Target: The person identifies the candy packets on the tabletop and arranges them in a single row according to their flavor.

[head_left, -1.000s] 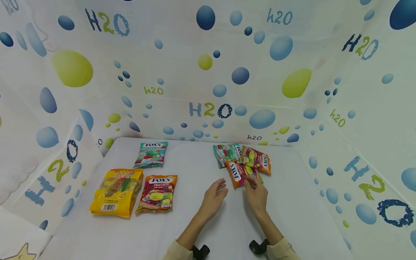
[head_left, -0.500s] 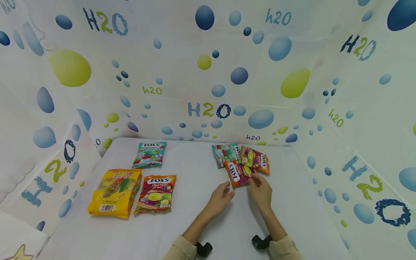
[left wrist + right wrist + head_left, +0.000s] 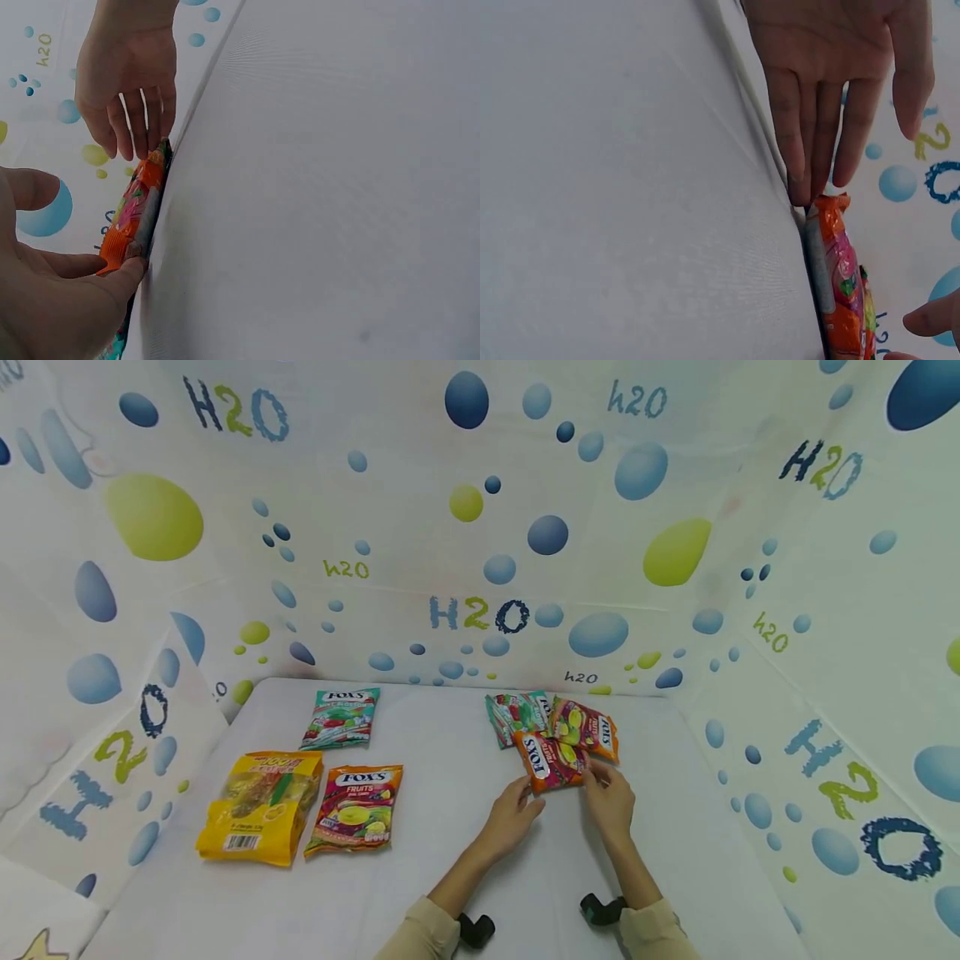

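Observation:
A small orange FOX'S candy bag [image 3: 552, 762] lies flat on the white table in front of two others. My left hand [image 3: 508, 818] is at its left end, and its fingertips touch the edge in the left wrist view, the thumb held apart. At the bag's right end is my right hand [image 3: 609, 800], whose fairly straight fingers touch that end. Behind, partly overlapped, are a teal FOX'S bag [image 3: 517, 717] and another orange FOX'S bag [image 3: 592, 731]. In the right wrist view, the front bag [image 3: 838, 277] appears edge-on, with my right hand only partly visible.
On the left side lie a large yellow candy bag [image 3: 262, 810], a larger orange FOX'S fruits bag [image 3: 356, 810] and a larger teal FOX'S bag [image 3: 341, 718]. A printed sheet [image 3: 420, 510] with blue and green drops rises behind the table.
My left hand has come in to the front bag's left end, and my right hand has shifted to its right end. The front bag has turned slightly; the other bags keep their places.

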The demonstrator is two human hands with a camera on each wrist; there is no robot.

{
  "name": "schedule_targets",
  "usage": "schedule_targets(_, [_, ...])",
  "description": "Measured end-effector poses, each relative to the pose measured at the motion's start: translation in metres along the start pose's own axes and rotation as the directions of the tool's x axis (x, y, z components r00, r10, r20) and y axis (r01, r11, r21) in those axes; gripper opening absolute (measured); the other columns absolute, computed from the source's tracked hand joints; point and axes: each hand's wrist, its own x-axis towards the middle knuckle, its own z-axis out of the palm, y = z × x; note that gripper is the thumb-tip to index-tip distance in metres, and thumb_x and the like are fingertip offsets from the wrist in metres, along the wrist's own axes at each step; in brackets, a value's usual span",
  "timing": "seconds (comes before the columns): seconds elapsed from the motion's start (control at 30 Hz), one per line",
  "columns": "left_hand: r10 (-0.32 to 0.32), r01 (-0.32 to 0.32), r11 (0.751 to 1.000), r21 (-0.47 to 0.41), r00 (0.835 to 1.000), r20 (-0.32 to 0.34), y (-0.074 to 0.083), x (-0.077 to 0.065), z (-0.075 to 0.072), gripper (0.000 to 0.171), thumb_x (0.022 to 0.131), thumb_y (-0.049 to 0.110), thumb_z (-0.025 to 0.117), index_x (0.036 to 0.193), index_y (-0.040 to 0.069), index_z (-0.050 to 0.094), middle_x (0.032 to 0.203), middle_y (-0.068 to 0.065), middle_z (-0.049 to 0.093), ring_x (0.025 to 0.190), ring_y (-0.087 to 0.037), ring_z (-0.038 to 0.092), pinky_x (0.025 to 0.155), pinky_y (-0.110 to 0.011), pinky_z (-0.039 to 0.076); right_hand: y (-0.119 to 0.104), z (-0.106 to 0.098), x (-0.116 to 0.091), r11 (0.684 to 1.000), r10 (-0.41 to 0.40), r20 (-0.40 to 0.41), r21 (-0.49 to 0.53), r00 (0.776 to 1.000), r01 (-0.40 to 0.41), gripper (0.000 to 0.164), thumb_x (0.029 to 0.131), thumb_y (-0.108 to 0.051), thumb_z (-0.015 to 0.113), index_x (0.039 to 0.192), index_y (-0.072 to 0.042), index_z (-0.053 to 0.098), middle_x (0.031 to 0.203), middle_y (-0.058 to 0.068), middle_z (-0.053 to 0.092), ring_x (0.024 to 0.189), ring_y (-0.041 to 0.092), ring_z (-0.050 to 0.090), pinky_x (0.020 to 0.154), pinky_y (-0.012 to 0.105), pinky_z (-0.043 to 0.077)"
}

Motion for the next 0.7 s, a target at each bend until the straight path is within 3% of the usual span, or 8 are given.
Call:
schedule_targets(0.27, [-0.045,0.045,0.998,-0.052,0.999,-0.005,-0.002,0.006,0.0,0.066,0.106,0.03,0.056,0.156,-0.008,0.038,0.153,-0.027,0.049,0.14,-0.039,0.051,0.116,-0.049,0.043,0.009,0.0,0.008,0.997,0.072,0.003,-0.029,0.997,-0.072,0.04,0.101,-0.028,0.067,0.129,0.002,0.07,0.125,0.026,0.07,0.117,0.042,0.065,0.101,0.056,0.05])
schedule_targets(0.47, [-0.042,0.042,0.997,-0.072,0.999,0.012,-0.005,0.008,-0.002,0.064,0.107,0.032,0.053,0.156,-0.007,0.038,0.155,-0.026,0.049,0.141,-0.038,0.051,0.115,-0.049,0.044,0.014,0.002,0.01,0.998,0.053,-0.013,-0.015,0.999,-0.053,0.044,0.103,-0.029,0.067,0.133,0.003,0.067,0.128,0.027,0.069,0.116,0.043,0.066,0.1,0.056,0.052])
schedule_targets(0.7, [-0.035,0.036,0.994,-0.099,0.999,0.014,-0.007,0.007,-0.002,0.065,0.106,0.03,0.055,0.154,-0.011,0.038,0.154,-0.029,0.047,0.14,-0.04,0.051,0.114,-0.049,0.046,0.014,0.002,0.012,0.981,0.184,0.031,0.063,0.982,-0.185,0.047,0.102,-0.031,0.066,0.137,0.0,0.065,0.135,0.024,0.066,0.127,0.041,0.06,0.109,0.055,0.046])
